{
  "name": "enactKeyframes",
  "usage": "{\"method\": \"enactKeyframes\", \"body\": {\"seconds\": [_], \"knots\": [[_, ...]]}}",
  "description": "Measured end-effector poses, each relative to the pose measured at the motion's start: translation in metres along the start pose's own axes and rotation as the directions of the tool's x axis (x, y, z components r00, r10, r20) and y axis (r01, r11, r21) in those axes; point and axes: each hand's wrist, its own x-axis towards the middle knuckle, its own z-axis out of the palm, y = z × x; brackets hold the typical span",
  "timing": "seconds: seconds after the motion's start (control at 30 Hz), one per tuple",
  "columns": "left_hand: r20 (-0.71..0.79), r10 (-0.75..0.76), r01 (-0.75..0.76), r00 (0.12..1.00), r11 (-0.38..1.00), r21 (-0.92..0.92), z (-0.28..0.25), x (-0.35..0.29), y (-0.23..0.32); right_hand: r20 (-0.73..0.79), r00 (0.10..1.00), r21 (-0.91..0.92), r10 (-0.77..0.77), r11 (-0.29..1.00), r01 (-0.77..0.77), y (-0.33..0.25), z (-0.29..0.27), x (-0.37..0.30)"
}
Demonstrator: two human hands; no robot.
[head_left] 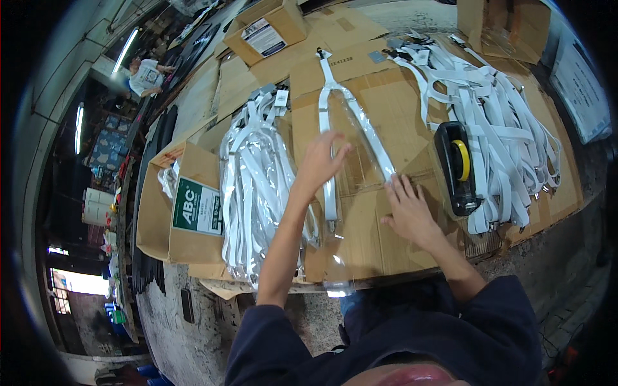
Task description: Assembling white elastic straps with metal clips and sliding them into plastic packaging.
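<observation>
A pair of white Y-shaped suspenders point(327, 114) lies spread on brown cardboard, its joined end away from me and its two straps running toward me. A clear plastic sleeve point(338, 267) shows around the near end of the left strap and overhangs the cardboard edge. My left hand point(320, 162) is over the left strap, fingers loosely apart, with no firm grip showing. On the right, my right hand point(412, 212) lies with fingers spread, its fingertips touching the lower end of the right strap. Neither hand visibly holds anything.
Left of the hands is a pile of bagged white suspenders point(251, 186), beside an open carton point(153, 215). Loose white suspenders point(496, 135) heap at the right, with a black tape dispenser point(455, 170) against them. Another carton point(283, 26) stands behind. A person point(147, 76) works far left.
</observation>
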Motion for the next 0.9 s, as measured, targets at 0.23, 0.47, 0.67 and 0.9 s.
{"method": "enactKeyframes", "body": {"seconds": [0.23,0.47,0.67,0.9], "knots": [[0.174,-0.032,-0.036,0.984,0.927,0.373,0.071,0.023,-0.094,-0.009,0.989,0.17,-0.146,0.975,0.145,0.024,0.0,-0.05],[0.002,0.166,-0.162,0.986,0.959,0.233,0.091,0.123,-0.103,0.057,0.987,0.202,-0.148,0.97,0.134,0.031,-0.007,-0.029],[0.11,-0.054,0.007,0.992,0.923,0.384,0.146,0.158,-0.13,0.114,0.993,0.289,0.037,0.955,-0.069,0.033,-0.031,-0.068],[0.144,-0.04,-0.052,0.989,0.809,0.585,0.118,0.165,-0.125,0.187,0.981,0.194,0.046,0.977,-0.083,0.034,-0.021,-0.125]]}}
